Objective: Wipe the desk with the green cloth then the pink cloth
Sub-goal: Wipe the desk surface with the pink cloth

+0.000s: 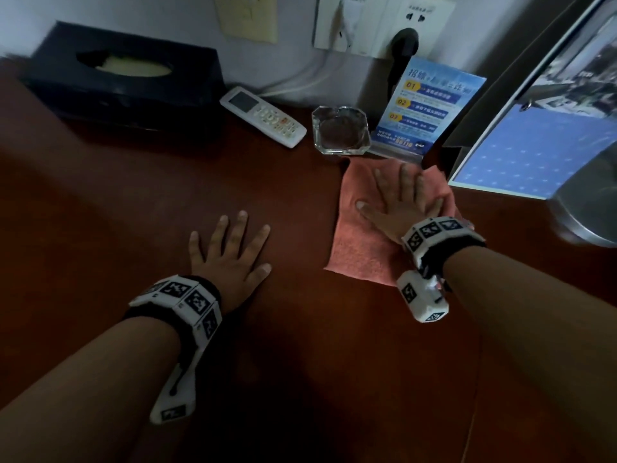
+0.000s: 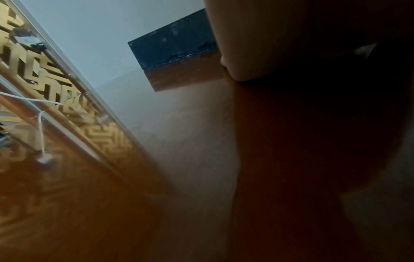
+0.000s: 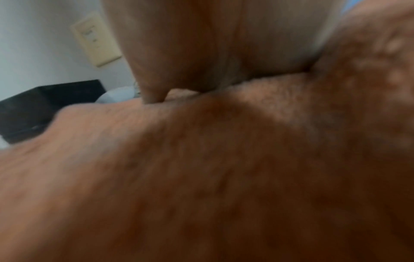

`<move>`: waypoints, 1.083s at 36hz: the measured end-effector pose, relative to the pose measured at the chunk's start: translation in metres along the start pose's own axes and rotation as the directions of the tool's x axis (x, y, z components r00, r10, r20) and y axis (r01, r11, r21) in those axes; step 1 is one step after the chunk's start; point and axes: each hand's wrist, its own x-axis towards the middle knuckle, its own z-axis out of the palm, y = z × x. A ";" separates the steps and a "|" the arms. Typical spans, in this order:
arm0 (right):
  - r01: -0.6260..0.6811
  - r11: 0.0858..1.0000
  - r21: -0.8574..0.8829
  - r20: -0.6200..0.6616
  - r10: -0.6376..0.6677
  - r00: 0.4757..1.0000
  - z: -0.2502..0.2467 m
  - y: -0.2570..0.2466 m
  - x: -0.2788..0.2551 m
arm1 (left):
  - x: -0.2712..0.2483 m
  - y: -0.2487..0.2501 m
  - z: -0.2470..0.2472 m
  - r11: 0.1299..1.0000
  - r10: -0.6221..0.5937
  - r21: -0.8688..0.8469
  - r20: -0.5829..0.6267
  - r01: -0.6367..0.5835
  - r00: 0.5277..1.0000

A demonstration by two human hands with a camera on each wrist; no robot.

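The pink cloth point(image 1: 364, 242) lies spread on the dark brown desk point(image 1: 300, 329), right of centre. My right hand point(image 1: 397, 202) presses flat on it with straight, spread fingers. In the right wrist view the pink cloth point(image 3: 201, 168) fills the picture, blurred, under the palm of my right hand point(image 3: 212, 44). My left hand point(image 1: 230, 248) rests flat on the bare desk to the left of the cloth, fingers spread, holding nothing. The left wrist view shows my left hand point(image 2: 257, 44) against the desk point(image 2: 190, 159). No green cloth is in view.
Along the back wall stand a black tissue box point(image 1: 123, 81), a white remote point(image 1: 263, 116), a glass ashtray point(image 1: 340, 130) and a blue leaflet stand point(image 1: 424, 108) just beyond the cloth. A framed panel point(image 1: 534, 128) and a metal object point(image 1: 587, 208) stand at the right.
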 end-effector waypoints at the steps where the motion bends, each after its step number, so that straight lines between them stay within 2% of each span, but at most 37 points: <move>1: -0.007 1.000 0.006 0.008 0.007 1.000 0.002 -0.002 -0.006 | 0.000 0.000 -0.001 1.000 -0.002 0.000 0.003 0.002 1.000; 8: 0.031 0.999 -0.011 -0.012 -0.031 0.999 0.040 -0.005 -0.070 | -0.003 0.003 -0.002 1.000 0.006 -0.001 -0.010 -0.006 1.000; 16: 0.010 1.000 0.026 0.080 -0.012 0.997 0.066 -0.024 -0.142 | -0.005 0.002 -0.007 0.999 0.034 -0.023 0.036 -0.033 0.999; 25: 0.146 0.989 0.031 0.183 -0.150 0.972 0.107 -0.057 -0.230 | -0.003 0.001 -0.006 0.998 0.036 -0.044 0.010 -0.036 0.999; 30: 0.131 0.991 0.018 0.189 -0.132 0.973 0.097 -0.055 -0.216 | -0.004 0.006 -0.009 0.998 0.040 -0.039 -0.001 -0.040 0.999; 34: 0.091 0.996 -0.002 0.105 -0.090 0.990 0.084 -0.061 -0.176 | -0.008 0.011 -0.006 0.997 0.077 -0.013 -0.042 -0.078 0.996; 35: 0.094 0.995 -0.014 0.116 -0.092 0.989 0.078 -0.064 -0.161 | -0.007 0.009 -0.004 0.998 0.061 -0.007 -0.050 -0.061 0.997; 36: 0.182 0.983 -0.018 0.191 -0.175 0.966 0.098 -0.094 -0.131 | -0.007 -0.023 0.015 0.998 -0.063 -0.027 -0.002 0.063 0.998; 39: 0.144 0.990 -0.003 0.149 -0.142 0.979 0.075 -0.097 -0.100 | -0.008 -0.016 0.018 0.999 -0.042 -0.023 -0.040 0.041 0.998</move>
